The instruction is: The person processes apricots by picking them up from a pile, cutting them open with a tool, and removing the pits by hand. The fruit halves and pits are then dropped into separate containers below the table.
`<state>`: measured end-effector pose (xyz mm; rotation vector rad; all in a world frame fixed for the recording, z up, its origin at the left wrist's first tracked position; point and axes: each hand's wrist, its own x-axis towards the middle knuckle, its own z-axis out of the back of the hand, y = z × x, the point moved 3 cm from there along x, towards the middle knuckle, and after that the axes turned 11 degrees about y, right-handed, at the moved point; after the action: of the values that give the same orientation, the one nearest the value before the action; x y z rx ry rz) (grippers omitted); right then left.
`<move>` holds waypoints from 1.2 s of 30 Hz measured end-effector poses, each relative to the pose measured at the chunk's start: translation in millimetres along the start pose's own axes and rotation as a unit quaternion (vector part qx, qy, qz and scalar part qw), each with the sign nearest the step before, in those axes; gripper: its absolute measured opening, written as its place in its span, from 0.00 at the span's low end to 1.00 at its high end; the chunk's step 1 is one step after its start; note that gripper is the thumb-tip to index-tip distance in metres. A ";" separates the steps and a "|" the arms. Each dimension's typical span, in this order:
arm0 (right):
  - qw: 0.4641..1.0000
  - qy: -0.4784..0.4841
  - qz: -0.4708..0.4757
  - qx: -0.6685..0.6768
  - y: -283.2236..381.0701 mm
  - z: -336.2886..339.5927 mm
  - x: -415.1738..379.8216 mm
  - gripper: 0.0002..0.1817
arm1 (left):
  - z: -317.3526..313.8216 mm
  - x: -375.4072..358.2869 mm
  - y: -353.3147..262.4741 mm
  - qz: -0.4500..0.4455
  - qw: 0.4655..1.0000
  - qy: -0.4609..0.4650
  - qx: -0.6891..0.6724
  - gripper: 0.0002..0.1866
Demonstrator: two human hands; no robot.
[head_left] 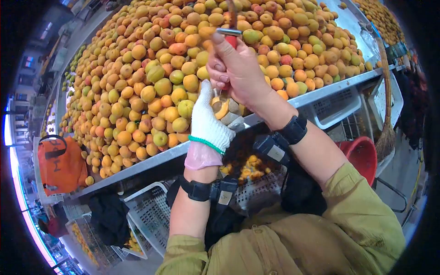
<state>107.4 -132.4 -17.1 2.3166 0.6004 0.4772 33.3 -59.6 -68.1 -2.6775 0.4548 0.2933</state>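
Note:
My left hand (pixel 211 120), in a white glove with a green cuff over a pink one, is closed around a cut apricot (pixel 222 110) whose orange flesh shows. Just above it, my right hand (pixel 236 71) is bare and wrapped round the red handle of a knife (pixel 231 38); its blade, blurred, points up over the fruit. Both hands are at the front edge of a metal table (pixel 160 159) heaped with whole apricots (pixel 137 91).
Below the table edge stands a white crate (pixel 261 190) with apricot pieces. An orange bag (pixel 62 164) lies at the left, another white crate (pixel 153 213) lower left. At the right are a red basin (pixel 362 158), a white basin (pixel 334 107) and a broom (pixel 386 137).

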 end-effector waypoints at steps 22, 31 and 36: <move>0.747 0.097 -0.079 -0.653 7.3 0.7 -21.7 0.15 | -21.4 -5.6 -28.7 -0.121 0.976 -0.175 0.052 0.33; 0.703 0.115 0.093 -0.696 -6.2 -26.2 -37.0 0.11 | 5.9 0.0 -32.0 -0.138 0.985 -0.056 -0.087 0.30; 0.769 -0.063 0.061 -0.634 22.8 14.3 -11.9 0.16 | 10.5 -6.9 -22.4 -0.066 0.995 -0.014 -0.069 0.29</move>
<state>111.0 -161.3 -13.2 1.0453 -0.0314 0.5355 33.4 -33.9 -67.7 -2.8178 0.2552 0.3348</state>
